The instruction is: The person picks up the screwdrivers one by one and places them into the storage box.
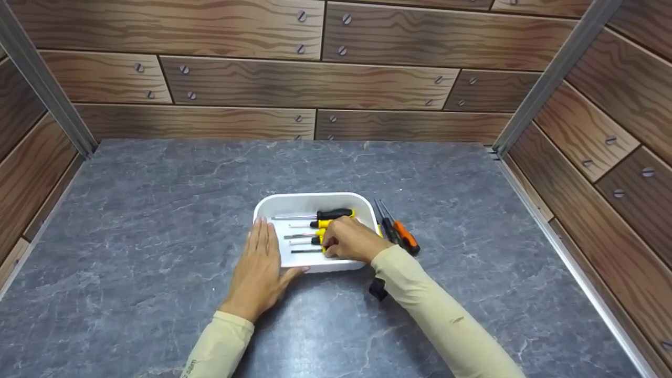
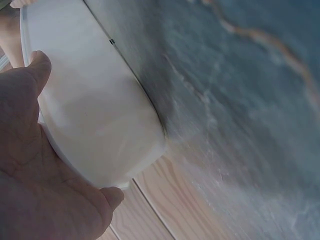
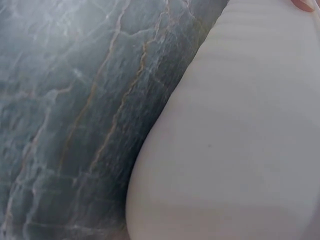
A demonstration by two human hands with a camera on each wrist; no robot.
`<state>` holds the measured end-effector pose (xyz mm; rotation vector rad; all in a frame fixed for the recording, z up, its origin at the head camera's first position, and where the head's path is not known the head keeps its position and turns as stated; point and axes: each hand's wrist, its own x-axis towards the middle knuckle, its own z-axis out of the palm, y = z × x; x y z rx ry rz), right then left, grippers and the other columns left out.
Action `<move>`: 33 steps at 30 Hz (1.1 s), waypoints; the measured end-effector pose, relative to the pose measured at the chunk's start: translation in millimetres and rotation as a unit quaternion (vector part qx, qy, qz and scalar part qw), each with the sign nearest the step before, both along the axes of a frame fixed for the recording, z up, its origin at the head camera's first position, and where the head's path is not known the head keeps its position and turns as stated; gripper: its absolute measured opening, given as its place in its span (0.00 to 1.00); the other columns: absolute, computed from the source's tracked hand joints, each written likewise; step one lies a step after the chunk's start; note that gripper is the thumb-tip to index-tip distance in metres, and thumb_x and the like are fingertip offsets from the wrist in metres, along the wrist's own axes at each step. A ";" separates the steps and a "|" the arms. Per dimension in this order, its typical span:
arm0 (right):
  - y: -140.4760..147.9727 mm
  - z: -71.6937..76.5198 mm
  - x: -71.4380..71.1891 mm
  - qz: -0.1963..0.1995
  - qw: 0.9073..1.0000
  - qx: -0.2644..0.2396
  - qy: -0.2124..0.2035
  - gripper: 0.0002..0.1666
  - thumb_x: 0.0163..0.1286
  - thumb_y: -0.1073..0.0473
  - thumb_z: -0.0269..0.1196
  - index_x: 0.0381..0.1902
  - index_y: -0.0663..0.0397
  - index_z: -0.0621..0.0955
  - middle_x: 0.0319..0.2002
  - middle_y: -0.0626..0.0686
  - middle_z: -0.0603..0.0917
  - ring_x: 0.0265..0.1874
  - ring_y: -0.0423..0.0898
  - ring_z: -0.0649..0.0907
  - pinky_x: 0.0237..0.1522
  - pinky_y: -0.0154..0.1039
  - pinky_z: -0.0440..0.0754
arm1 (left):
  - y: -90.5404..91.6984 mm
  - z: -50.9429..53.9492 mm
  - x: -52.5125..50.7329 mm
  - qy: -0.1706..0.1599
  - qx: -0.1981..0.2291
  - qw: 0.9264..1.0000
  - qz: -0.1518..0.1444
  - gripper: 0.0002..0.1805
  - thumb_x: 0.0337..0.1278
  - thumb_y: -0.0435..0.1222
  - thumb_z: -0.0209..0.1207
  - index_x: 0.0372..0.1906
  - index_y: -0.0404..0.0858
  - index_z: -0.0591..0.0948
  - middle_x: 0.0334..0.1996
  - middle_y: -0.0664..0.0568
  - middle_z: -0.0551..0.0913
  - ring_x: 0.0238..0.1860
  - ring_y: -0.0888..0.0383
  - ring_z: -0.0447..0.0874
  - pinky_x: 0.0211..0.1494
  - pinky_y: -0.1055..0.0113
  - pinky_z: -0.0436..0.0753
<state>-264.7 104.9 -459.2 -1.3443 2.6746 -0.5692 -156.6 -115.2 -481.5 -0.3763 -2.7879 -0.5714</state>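
A white plastic tray [image 1: 310, 195] holds several screwdrivers lying side by side, shafts to the left. Along its back lies a long screwdriver [image 1: 335, 214] with a black handle. My left hand [image 1: 257, 270] rests at the front left corner, straight fingers over the left rim and thumb along the front edge. The left wrist view shows the tray's outer wall [image 2: 100, 110] beside the thumb. Inside the tray my right hand [image 1: 353, 240], fingers curled, pinches the frontmost screwdriver [image 1: 306, 251] by its handle, which is mostly hidden. Only the tray's side [image 3: 230, 140] fills the right wrist view.
Just right of the tray, an orange-handled screwdriver [image 1: 407, 236] and a black-handled one [image 1: 389, 231] lie on the grey marbled table [image 1: 157, 210]. Wood-patterned walls [image 1: 236, 79] enclose the back and sides, with metal posts at the corners.
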 end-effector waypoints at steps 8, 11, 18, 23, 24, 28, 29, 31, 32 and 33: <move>3.6 -2.7 2.9 0.004 1.000 -0.019 0.000 0.08 0.52 0.65 0.78 0.31 0.58 0.90 0.27 0.49 0.88 0.27 0.39 0.83 0.34 0.32 0.83 | 2.1 -2.9 2.8 -0.012 -0.003 1.000 0.003 0.54 0.64 0.57 0.61 0.72 0.14 0.56 0.73 0.21 0.54 0.77 0.32 0.49 0.79 0.44 0.55; 7.0 -0.2 3.8 -0.018 0.999 -0.038 0.000 0.10 0.55 0.61 0.78 0.34 0.60 0.90 0.31 0.52 0.88 0.31 0.44 0.85 0.38 0.37 0.84 | 2.4 -3.1 3.2 -0.015 -0.004 1.000 0.003 0.55 0.64 0.57 0.61 0.72 0.15 0.55 0.73 0.21 0.53 0.77 0.32 0.49 0.79 0.44 0.54; 22.3 16.3 -0.8 -0.083 0.990 -0.116 0.008 0.16 0.66 0.61 0.70 0.48 0.66 0.86 0.44 0.60 0.86 0.45 0.55 0.84 0.51 0.47 0.84 | 1.7 -1.8 1.9 -0.029 -0.016 0.999 0.007 0.56 0.64 0.59 0.60 0.73 0.15 0.54 0.75 0.22 0.51 0.78 0.33 0.47 0.79 0.44 0.53; 39.5 26.2 -5.8 -0.139 0.975 -0.164 0.064 0.16 0.69 0.63 0.67 0.52 0.66 0.84 0.50 0.61 0.83 0.52 0.56 0.81 0.60 0.48 0.80 | 0.9 0.2 1.3 -0.024 -0.019 0.999 0.008 0.56 0.65 0.60 0.59 0.73 0.15 0.55 0.74 0.21 0.51 0.78 0.32 0.47 0.79 0.44 0.53; 43.6 27.5 -6.7 -0.151 0.971 -0.172 0.073 0.16 0.69 0.64 0.67 0.52 0.67 0.84 0.51 0.61 0.83 0.52 0.57 0.81 0.61 0.50 0.79 | 0.7 0.3 1.2 -0.020 -0.018 1.000 0.006 0.56 0.64 0.60 0.59 0.72 0.15 0.55 0.74 0.21 0.52 0.77 0.32 0.48 0.79 0.44 0.53; 61.4 29.8 -9.2 -0.208 0.955 -0.191 0.092 0.15 0.68 0.65 0.67 0.51 0.67 0.84 0.49 0.62 0.82 0.51 0.58 0.81 0.59 0.52 0.78 | 0.8 1.3 0.4 -0.012 -0.020 1.000 0.005 0.56 0.64 0.59 0.59 0.72 0.15 0.55 0.74 0.20 0.52 0.77 0.32 0.48 0.79 0.44 0.54; 65.8 29.3 -9.7 -0.225 0.950 -0.195 0.093 0.15 0.68 0.65 0.67 0.50 0.67 0.84 0.48 0.62 0.83 0.50 0.59 0.81 0.57 0.53 0.79 | 1.0 1.5 0.4 -0.012 -0.019 1.000 0.004 0.56 0.64 0.60 0.59 0.72 0.15 0.55 0.74 0.20 0.52 0.77 0.31 0.49 0.79 0.44 0.54; 74.6 27.0 -10.9 -0.256 0.941 -0.199 0.098 0.15 0.67 0.65 0.68 0.49 0.67 0.84 0.46 0.62 0.83 0.47 0.60 0.82 0.53 0.52 0.81 | 1.0 2.0 0.6 -0.015 -0.019 1.000 0.005 0.56 0.64 0.60 0.59 0.72 0.15 0.55 0.74 0.21 0.52 0.77 0.32 0.48 0.79 0.44 0.53; 79.0 25.5 -11.5 -0.272 0.936 -0.198 0.100 0.15 0.67 0.65 0.68 0.49 0.68 0.85 0.46 0.62 0.83 0.46 0.60 0.83 0.51 0.52 0.81 | 1.0 2.2 0.7 -0.016 -0.019 1.000 0.006 0.56 0.64 0.59 0.59 0.72 0.15 0.55 0.74 0.21 0.52 0.77 0.32 0.48 0.79 0.44 0.53; 83.0 24.1 -12.0 -0.288 0.932 -0.198 0.098 0.15 0.66 0.65 0.68 0.49 0.68 0.85 0.45 0.63 0.83 0.45 0.60 0.83 0.50 0.52 0.82 | 0.9 2.0 0.8 -0.016 -0.017 1.000 0.005 0.56 0.64 0.59 0.59 0.72 0.15 0.55 0.74 0.21 0.52 0.77 0.32 0.48 0.79 0.44 0.54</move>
